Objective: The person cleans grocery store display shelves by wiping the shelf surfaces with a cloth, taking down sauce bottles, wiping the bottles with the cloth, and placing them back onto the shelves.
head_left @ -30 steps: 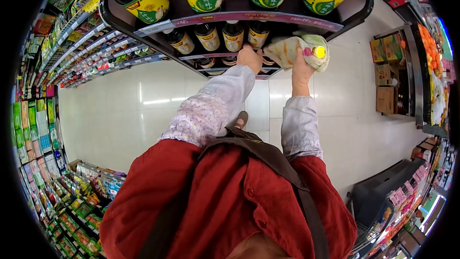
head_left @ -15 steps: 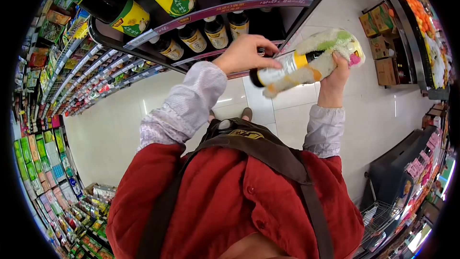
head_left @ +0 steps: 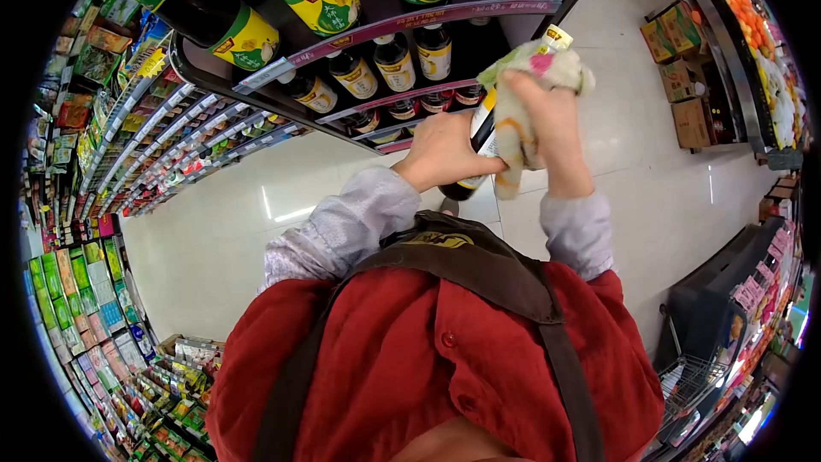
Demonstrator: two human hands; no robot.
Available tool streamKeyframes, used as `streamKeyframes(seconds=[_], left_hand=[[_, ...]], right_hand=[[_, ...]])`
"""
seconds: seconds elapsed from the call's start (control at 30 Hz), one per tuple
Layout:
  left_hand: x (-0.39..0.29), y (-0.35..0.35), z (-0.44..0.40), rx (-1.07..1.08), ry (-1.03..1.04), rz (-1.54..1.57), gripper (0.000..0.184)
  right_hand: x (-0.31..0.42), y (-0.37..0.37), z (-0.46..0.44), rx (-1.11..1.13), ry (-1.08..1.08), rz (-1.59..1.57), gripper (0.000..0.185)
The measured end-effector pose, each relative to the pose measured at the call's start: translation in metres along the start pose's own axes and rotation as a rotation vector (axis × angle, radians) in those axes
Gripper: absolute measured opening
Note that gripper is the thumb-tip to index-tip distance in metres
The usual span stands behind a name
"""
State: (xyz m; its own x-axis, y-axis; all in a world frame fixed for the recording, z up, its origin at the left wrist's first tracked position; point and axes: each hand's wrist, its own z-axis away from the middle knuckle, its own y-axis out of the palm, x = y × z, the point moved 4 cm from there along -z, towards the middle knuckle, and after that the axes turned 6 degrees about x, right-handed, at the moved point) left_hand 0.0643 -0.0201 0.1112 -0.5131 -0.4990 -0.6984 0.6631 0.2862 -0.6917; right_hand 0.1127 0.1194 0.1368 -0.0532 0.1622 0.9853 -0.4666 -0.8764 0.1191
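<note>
A dark sauce bottle (head_left: 485, 135) with a yellow and white label is held tilted in front of my chest, its pale cap (head_left: 557, 37) pointing up and to the right. My left hand (head_left: 446, 152) grips its lower part, thumb across the label. A whitish cloth (head_left: 513, 124) with green, pink and orange patches drapes over the bottle's upper side. My right hand (head_left: 552, 124) is closed on this cloth and presses it against the bottle. Part of the label is hidden by the cloth and fingers.
Ahead stands a dark shelf unit (head_left: 419, 17) with large yellow-green labelled bottles (head_left: 321, 4) on top and smaller sauce bottles (head_left: 393, 64) below. Packet racks line the left. Cartons (head_left: 680, 81), an orange fruit display (head_left: 740, 13) and a wire cart (head_left: 693, 376) stand to the right.
The bottle has swung from nearly level to steeper, cap up. My right hand and the cloth moved left and now lie along the bottle; my left hand moved lower and closed around its base.
</note>
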Motion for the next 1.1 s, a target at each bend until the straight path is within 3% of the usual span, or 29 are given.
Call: streamKeyframes(seconds=[0.03,0.1,0.17,0.23,0.3,0.43,0.5,0.57,0.63,0.77,0.83,0.9,1.03,1.1], left_hand=[[-0.002,-0.003,-0.001,-0.003,0.004,-0.004,0.067],[-0.002,-0.008,0.0,-0.021,-0.117,-0.176,0.071],[0.006,-0.005,-0.001,-0.023,-0.094,-0.233,0.076],[0.004,-0.011,-0.002,-0.05,-0.029,-0.24,0.07],[0.012,-0.012,-0.004,0.019,0.08,-0.139,0.069],[0.014,-0.009,0.001,0.166,0.229,0.061,0.068],[0.012,-0.007,0.003,0.133,0.25,0.046,0.066],[0.02,0.002,0.002,0.1,0.271,-0.005,0.066],[0.021,0.008,0.005,0.047,0.297,-0.037,0.065],[0.024,0.019,0.014,0.032,0.239,0.022,0.07],[0.029,0.023,0.015,0.022,0.213,-0.116,0.069],[0.034,0.027,0.016,-0.001,0.239,-0.103,0.071],[0.038,0.028,0.024,-0.054,0.306,-0.009,0.072],[0.041,0.026,0.026,-0.09,0.349,0.05,0.071]], right_hand=[[-0.004,0.005,0.005,-0.108,0.014,0.215,0.021],[-0.012,0.012,0.008,-0.131,-0.118,0.193,0.019],[-0.014,0.012,0.008,-0.087,-0.155,-0.048,0.019],[-0.01,0.004,0.003,-0.018,-0.185,-0.084,0.019],[-0.009,-0.005,-0.002,0.016,-0.162,-0.382,0.025],[-0.007,-0.015,0.002,0.0,-0.223,-0.493,0.033],[-0.008,-0.02,0.002,0.021,-0.232,-0.494,0.035],[-0.006,-0.023,-0.001,0.064,-0.265,-0.499,0.049],[-0.007,-0.022,-0.001,0.074,-0.214,-0.463,0.051],[-0.009,-0.024,0.007,0.084,-0.104,-0.584,0.035],[-0.02,-0.03,0.005,0.093,0.062,-0.787,0.033],[-0.02,-0.036,0.006,0.122,0.028,-0.757,0.032],[-0.022,-0.072,0.0,0.05,-0.11,-0.873,0.037],[-0.024,-0.09,0.006,-0.142,-0.088,-0.63,0.037]])
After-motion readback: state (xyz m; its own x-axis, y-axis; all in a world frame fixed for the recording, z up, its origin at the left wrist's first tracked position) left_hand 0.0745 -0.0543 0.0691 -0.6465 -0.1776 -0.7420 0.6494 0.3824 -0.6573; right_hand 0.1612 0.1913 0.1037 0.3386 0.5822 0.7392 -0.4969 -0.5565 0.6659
